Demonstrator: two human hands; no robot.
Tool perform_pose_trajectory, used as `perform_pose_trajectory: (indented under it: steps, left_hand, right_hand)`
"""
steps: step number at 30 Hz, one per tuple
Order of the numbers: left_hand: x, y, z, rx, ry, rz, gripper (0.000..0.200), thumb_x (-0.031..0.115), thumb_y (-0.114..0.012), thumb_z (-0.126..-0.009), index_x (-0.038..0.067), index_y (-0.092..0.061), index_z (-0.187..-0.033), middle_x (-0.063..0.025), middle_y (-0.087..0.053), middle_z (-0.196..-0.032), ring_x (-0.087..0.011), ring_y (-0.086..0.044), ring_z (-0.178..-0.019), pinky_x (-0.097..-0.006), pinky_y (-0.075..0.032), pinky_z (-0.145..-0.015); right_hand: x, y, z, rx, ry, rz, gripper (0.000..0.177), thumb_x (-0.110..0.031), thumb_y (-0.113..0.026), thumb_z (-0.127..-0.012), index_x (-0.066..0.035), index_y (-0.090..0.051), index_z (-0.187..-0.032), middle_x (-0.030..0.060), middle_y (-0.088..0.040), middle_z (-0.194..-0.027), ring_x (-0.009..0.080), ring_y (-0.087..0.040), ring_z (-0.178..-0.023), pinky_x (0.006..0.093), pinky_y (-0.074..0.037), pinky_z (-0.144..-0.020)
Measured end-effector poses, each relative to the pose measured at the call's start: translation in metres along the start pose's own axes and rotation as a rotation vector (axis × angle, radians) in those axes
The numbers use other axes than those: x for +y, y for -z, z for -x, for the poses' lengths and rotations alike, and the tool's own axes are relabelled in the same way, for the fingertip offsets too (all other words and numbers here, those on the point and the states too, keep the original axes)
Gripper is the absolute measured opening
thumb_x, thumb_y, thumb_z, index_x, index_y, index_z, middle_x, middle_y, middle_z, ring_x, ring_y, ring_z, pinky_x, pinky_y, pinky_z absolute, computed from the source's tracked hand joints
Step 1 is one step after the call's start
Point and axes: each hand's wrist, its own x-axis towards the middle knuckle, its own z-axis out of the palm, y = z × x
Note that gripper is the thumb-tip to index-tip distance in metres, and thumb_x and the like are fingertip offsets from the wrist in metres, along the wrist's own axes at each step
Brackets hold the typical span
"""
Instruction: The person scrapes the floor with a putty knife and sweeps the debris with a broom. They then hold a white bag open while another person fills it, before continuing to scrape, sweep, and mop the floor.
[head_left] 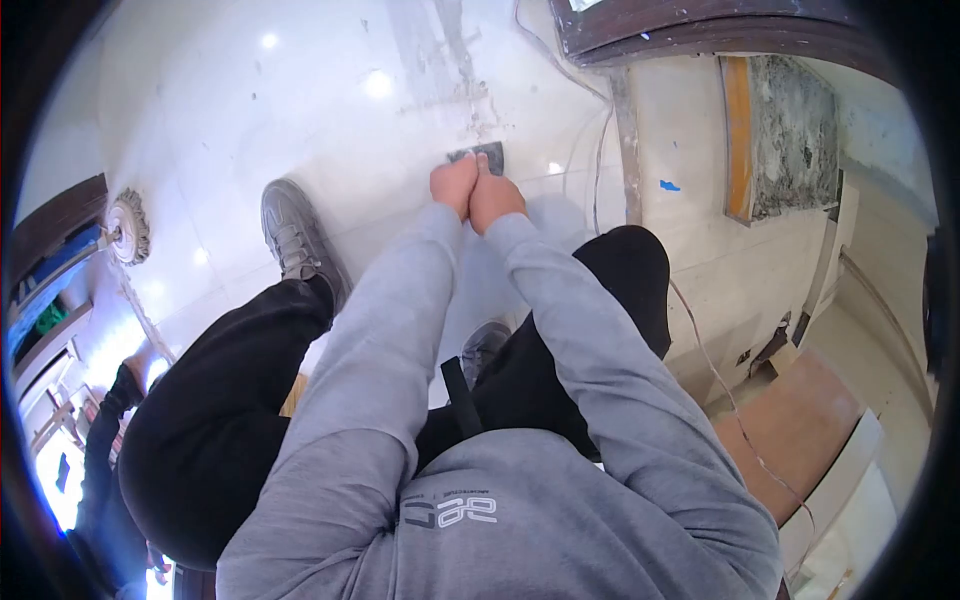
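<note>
Both of my hands are together near the upper middle of the head view, over the pale tiled floor (pixel 330 110). My left hand (pixel 454 184) is closed around a dark flat scraper-like tool (pixel 490 156). Right beside it, my right hand (pixel 494 198) is wrapped on the same tool, a thumb lying along it. The tool's wide dark edge rests on the floor, and its handle is hidden by my fingers. Just beyond it, grey smears and small specks mark the tiles.
A round brush or mop head (pixel 129 228) lies at the left. A cable (pixel 603 130) runs along the floor at the right. Farther right are a stained board (pixel 793 138), a blue scrap (pixel 670 186) and a brown panel (pixel 790 425). Another person's dark-clothed leg (pixel 100 450) shows at lower left.
</note>
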Motion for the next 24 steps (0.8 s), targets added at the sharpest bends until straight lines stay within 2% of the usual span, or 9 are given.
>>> perform_pose_trajectory:
  steps: [2,9,12,14,15,18,20,21,24]
  left_hand:
    - [0.016,0.013,0.008,-0.188,0.077,0.359,0.043,0.028,-0.065,-0.085,-0.013,-0.061,-0.098,-0.0194,-0.065,-0.096,-0.0252,-0.063,-0.079,-0.0368,-0.051,-0.065]
    - [0.001,0.019,0.036,-0.128,0.171,0.554,0.034,0.025,-0.06,-0.091,-0.009,-0.059,-0.097,-0.0144,-0.064,-0.085,-0.0218,-0.061,-0.07,-0.036,-0.048,-0.058]
    - [-0.016,0.021,0.054,-0.086,0.211,0.619,0.032,0.024,-0.058,-0.092,-0.008,-0.058,-0.098,-0.0127,-0.063,-0.082,-0.0202,-0.06,-0.066,-0.0356,-0.047,-0.055]
    - [-0.016,0.022,0.057,-0.055,0.167,0.556,0.035,0.025,-0.058,-0.091,-0.009,-0.059,-0.098,-0.0148,-0.064,-0.085,-0.0212,-0.061,-0.069,-0.0349,-0.048,-0.056]
    - [-0.017,0.022,0.06,-0.019,0.134,0.499,0.037,0.027,-0.059,-0.091,-0.009,-0.059,-0.098,-0.0169,-0.064,-0.088,-0.0223,-0.063,-0.072,-0.0343,-0.05,-0.057]
    - [0.005,0.026,0.076,-0.016,0.175,0.553,0.032,0.025,-0.058,-0.092,-0.006,-0.058,-0.099,-0.0115,-0.063,-0.082,-0.0199,-0.058,-0.057,-0.0327,-0.044,-0.044]
    - [0.011,0.024,0.081,-0.02,0.184,0.537,0.03,0.025,-0.057,-0.092,-0.005,-0.058,-0.097,-0.0111,-0.063,-0.081,-0.0199,-0.058,-0.056,-0.0324,-0.043,-0.042]
    - [0.012,0.022,0.081,-0.022,0.192,0.522,0.029,0.024,-0.057,-0.092,-0.004,-0.058,-0.096,-0.0108,-0.062,-0.079,-0.0198,-0.057,-0.054,-0.032,-0.042,-0.039]
    - [0.008,0.017,0.075,0.007,0.201,0.676,0.025,0.024,-0.057,-0.093,-0.001,-0.057,-0.092,-0.0092,-0.06,-0.075,-0.0186,-0.055,-0.051,-0.031,-0.041,-0.038]
  right_hand:
    - [-0.001,-0.007,-0.001,0.035,-0.014,-0.07,0.053,-0.021,-0.035,-0.095,-0.006,-0.028,-0.145,0.0224,-0.066,-0.102,0.037,-0.064,-0.094,0.045,-0.051,-0.083]
    - [0.013,-0.013,0.011,0.051,0.042,-0.169,0.064,-0.027,-0.051,-0.089,-0.002,-0.029,-0.144,0.0246,-0.065,-0.101,0.0373,-0.063,-0.095,0.0445,-0.049,-0.084]
    - [0.016,-0.012,0.021,0.051,-0.031,-0.51,0.07,-0.029,-0.057,-0.083,-0.001,-0.031,-0.142,0.0258,-0.065,-0.097,0.0329,-0.067,-0.08,0.0416,-0.053,-0.072]
    - [0.016,-0.003,0.025,-0.23,-0.215,-0.841,0.063,-0.024,-0.054,-0.084,0.003,-0.036,-0.137,0.0243,-0.064,-0.089,0.0277,-0.064,-0.061,0.0381,-0.051,-0.052]
    - [0.028,-0.024,0.004,-0.222,-0.217,-0.848,0.063,-0.024,-0.054,-0.084,0.003,-0.036,-0.137,0.0243,-0.064,-0.089,0.0277,-0.064,-0.061,0.0381,-0.051,-0.052]
    - [0.05,-0.062,-0.046,0.073,-0.169,-1.034,0.048,-0.025,-0.054,-0.087,0.008,-0.047,-0.121,0.0199,-0.062,-0.081,0.0242,-0.059,-0.049,0.0356,-0.044,-0.038]
    - [0.047,-0.048,-0.043,-0.108,-0.199,-0.883,0.039,-0.028,-0.054,-0.091,0.009,-0.054,-0.102,0.0164,-0.061,-0.077,0.0237,-0.059,-0.049,0.0355,-0.043,-0.036]
    - [0.043,-0.037,-0.039,-0.106,-0.196,-0.886,0.039,-0.028,-0.054,-0.091,0.009,-0.054,-0.102,0.0164,-0.061,-0.077,0.0237,-0.059,-0.049,0.0355,-0.043,-0.036]
    - [0.039,-0.034,-0.039,-0.244,-0.311,-1.134,0.045,-0.035,-0.053,-0.094,0.009,-0.057,-0.092,0.0156,-0.061,-0.074,0.0234,-0.058,-0.048,0.0359,-0.042,-0.036]
